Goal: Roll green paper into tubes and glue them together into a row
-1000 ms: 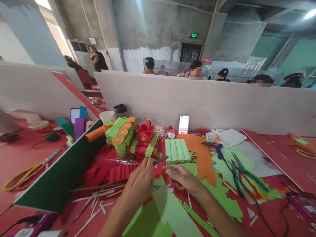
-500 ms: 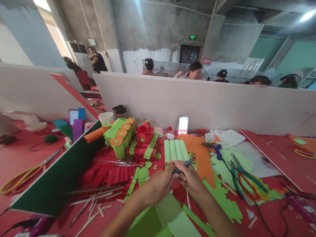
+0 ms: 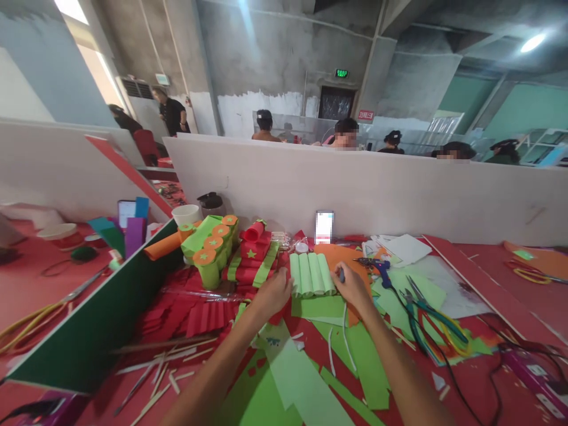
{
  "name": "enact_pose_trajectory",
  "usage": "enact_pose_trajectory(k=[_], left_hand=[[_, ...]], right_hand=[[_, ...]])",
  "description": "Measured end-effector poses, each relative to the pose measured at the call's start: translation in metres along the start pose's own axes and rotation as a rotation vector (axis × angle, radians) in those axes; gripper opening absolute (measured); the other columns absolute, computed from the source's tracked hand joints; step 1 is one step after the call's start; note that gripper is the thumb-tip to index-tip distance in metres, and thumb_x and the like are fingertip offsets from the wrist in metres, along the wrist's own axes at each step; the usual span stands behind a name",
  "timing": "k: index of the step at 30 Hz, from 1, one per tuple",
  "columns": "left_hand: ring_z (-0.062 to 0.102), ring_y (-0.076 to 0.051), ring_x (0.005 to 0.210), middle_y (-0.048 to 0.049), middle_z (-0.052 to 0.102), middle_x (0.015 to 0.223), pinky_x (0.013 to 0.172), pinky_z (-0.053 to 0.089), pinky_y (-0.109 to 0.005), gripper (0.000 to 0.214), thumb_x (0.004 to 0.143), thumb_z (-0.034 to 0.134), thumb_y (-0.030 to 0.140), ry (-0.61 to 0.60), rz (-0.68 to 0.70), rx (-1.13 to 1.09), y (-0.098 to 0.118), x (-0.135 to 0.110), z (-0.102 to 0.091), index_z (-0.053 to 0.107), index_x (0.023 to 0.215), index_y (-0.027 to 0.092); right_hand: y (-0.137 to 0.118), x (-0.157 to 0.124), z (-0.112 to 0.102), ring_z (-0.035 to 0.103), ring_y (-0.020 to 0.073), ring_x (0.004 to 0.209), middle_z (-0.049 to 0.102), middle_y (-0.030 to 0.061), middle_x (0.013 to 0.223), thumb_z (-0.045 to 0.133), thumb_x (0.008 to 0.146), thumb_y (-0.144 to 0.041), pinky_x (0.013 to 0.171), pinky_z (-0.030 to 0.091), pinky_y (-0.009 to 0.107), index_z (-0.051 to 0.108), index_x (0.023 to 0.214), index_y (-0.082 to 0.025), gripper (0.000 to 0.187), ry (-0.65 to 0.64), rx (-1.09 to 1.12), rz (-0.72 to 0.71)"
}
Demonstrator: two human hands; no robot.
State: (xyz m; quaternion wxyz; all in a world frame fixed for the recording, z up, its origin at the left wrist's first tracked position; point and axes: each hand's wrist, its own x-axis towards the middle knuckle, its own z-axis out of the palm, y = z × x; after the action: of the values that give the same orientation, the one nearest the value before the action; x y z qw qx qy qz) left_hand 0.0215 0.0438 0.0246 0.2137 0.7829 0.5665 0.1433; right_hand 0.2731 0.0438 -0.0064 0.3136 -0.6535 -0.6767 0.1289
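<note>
In the head view, a row of pale green paper rolls [image 3: 312, 275] lies side by side in front of me. My left hand [image 3: 276, 291] is closed at the left edge of the rolls. Its fingertips are partly hidden, so I cannot tell what they pinch. On the other side, my right hand [image 3: 354, 286] is closed around a dark blue-grey pen-like tool [image 3: 341, 274], mostly covered by the fingers, close to the rolls' right edge. Pale green paper strips [image 3: 297, 373] and bright green sheets [image 3: 370, 367] lie beneath my forearms.
At left stand red and green paper pieces [image 3: 252, 254] and green cups with orange tops [image 3: 206, 266]. A blue glue gun [image 3: 379, 269], pliers [image 3: 417, 316] and their cables lie right. A phone [image 3: 324, 228] leans on the white partition [image 3: 266, 177]. Sticks [image 3: 162, 373] lie front left.
My hands have parted from each other to either side of the pale green rolls. The dark tool, earlier between both hands, is now in my right hand. The orange paper is partly covered.
</note>
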Motion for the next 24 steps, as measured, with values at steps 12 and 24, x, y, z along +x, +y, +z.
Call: enact_pose_trajectory(k=[12, 24], left_hand=[[0.058, -0.028, 0.117, -0.0169, 0.061, 0.127, 0.093, 0.043, -0.033, 0.05, 0.092, 0.043, 0.031, 0.002, -0.03, -0.202, -0.004, 0.026, 0.026, 0.034, 0.138, 0.014], [0.063, -0.027, 0.108, -0.014, 0.066, 0.119, 0.088, 0.046, -0.034, 0.045, 0.092, 0.042, 0.035, -0.002, 0.03, -0.284, -0.002, 0.023, 0.023, 0.043, 0.133, 0.015]], right_hand=[[0.005, 0.024, 0.006, 0.057, 0.0162, 0.064, 0.062, -0.0009, 0.07, 0.059, 0.079, -0.038, 0.056, 0.032, 0.023, 0.05, 0.075, -0.023, 0.018, -0.077, -0.102, -0.007], [-0.001, 0.013, -0.007, 0.055, 0.0161, 0.062, 0.06, -0.0018, 0.07, 0.057, 0.078, -0.04, 0.057, 0.035, 0.024, 0.049, 0.077, -0.023, 0.019, -0.047, -0.025, -0.02]])
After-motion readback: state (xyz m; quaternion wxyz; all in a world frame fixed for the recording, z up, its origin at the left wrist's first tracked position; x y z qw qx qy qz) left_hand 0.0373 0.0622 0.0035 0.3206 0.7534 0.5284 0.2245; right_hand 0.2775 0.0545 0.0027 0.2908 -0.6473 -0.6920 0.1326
